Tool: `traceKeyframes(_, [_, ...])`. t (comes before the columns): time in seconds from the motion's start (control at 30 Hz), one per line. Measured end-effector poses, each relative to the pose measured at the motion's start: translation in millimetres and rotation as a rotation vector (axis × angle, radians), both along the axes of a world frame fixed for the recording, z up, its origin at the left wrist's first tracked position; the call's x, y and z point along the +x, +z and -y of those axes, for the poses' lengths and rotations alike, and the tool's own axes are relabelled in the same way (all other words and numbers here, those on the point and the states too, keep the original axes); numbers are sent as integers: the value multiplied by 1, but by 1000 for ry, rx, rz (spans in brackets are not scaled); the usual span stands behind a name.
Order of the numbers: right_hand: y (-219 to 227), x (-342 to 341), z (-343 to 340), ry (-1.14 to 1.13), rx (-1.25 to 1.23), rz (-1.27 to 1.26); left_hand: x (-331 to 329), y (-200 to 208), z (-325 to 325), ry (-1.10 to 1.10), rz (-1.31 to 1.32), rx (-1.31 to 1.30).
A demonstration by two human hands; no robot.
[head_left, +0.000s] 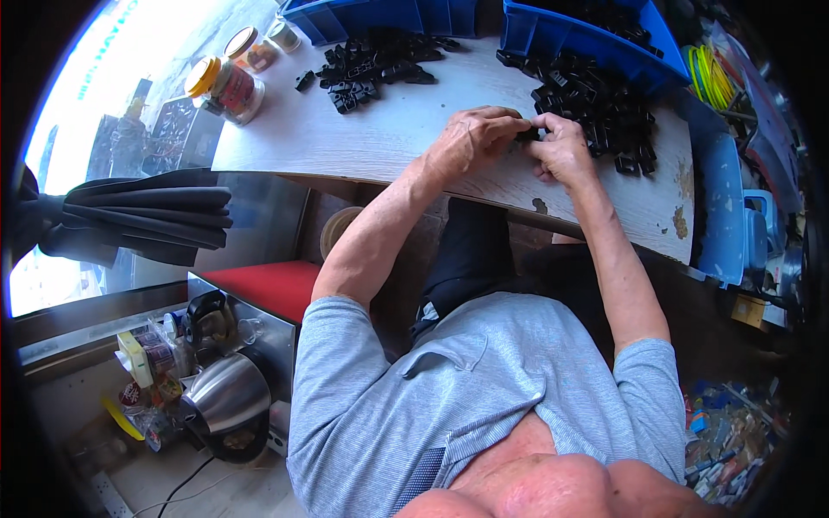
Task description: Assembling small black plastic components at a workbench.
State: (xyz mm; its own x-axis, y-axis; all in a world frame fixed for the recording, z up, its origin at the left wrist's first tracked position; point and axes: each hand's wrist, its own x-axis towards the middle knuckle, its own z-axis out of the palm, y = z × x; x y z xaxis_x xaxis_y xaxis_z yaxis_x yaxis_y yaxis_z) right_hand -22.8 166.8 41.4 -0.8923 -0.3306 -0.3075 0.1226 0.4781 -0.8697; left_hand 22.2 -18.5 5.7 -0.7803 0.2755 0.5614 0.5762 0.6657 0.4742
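Note:
My left hand (pixel 473 136) and my right hand (pixel 563 151) meet over the white wooden table (pixel 345 138), both pinching one small black plastic part (pixel 528 134) between their fingertips. Just right of my hands lies a large heap of black plastic parts (pixel 604 104). A second, smaller pile of black parts (pixel 371 65) sits at the far middle of the table, apart from my hands.
Two blue bins (pixel 587 39) stand along the table's far edge, the right one holding more black parts. Jars with yellow lids (pixel 226 86) sit at the far left. A steel kettle (pixel 226 399) and a red stool (pixel 268 285) are below left.

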Motion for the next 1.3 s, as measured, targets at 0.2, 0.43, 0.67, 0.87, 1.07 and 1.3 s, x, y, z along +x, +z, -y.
traceKeyframes(0.2, [1, 1, 0, -13, -21, 3, -2, 0, -3, -13, 39, -21])
traceKeyframes(0.43, [-4, -3, 0, 32, 24, -2, 1, -3, 0, -13, 5, -118])
traceKeyframes(0.67, [-6, -1, -3, 20, -41, -14, 10, -2, -7, 28, 27, -216])
traceKeyframes(0.87, [-8, -4, -2, 29, -30, -22, 14, -3, -8, 75, -14, -250])
traceKeyframes(1.07, [-12, -4, 0, 37, 7, -69, 23, 0, -12, 135, -13, -254])
traceKeyframes(1.3, [-8, -1, -6, 18, 44, -111, 25, -4, -19, 156, -29, -315])
